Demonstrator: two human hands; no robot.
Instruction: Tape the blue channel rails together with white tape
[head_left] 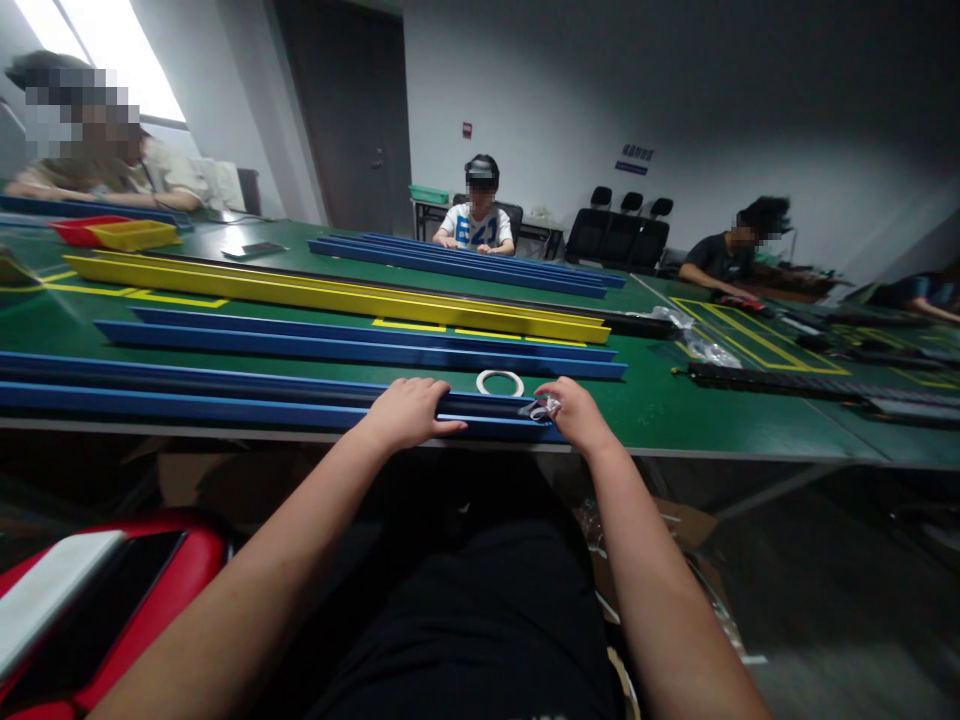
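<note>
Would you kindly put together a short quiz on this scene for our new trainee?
1. True or false: the left hand rests on the nearest blue rail.
2. What does the right hand pinch? A) a small clear wrapper B) a red tray C) a phone
3. Fill in: the long rail lying beyond the blue ones is ____.
Key: 1 true; 2 A; 3 yellow.
</note>
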